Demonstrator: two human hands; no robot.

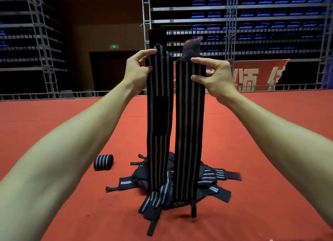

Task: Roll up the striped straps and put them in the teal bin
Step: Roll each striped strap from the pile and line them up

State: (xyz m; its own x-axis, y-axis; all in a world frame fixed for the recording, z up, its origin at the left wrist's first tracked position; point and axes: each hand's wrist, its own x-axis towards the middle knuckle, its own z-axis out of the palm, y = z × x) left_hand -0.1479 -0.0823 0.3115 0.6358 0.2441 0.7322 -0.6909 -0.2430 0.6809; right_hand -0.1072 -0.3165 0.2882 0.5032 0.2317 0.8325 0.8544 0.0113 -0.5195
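We've got two striped straps up at once, both directly above the pile (209, 177) of loose straps on the red mat (72, 213).

- left hand (138, 69): thumb and fingers pinched on the upper edge of the left strap (158, 118), nearer side of it.
- right hand (214, 76): forefinger and thumb clamped on the top of the right strap (189, 132), far side from the left one.
- Both straps hang full length with the long axis vertical, stripes running top to bottom. They are side by side, roughly parallel, with a narrow gap between them.
- Top ends point up, well above the pile. Lower ends point down into it and overlap it in view, so we can't tell whether they touch.
- Left strap has a plain black patch mid-length. The right one has a dark flap sticking up past the fingers and a thin black tail dangling at the near edge of the pile.
- One rolled strap (103, 162) lies on the mat left of the pile, clear of it.
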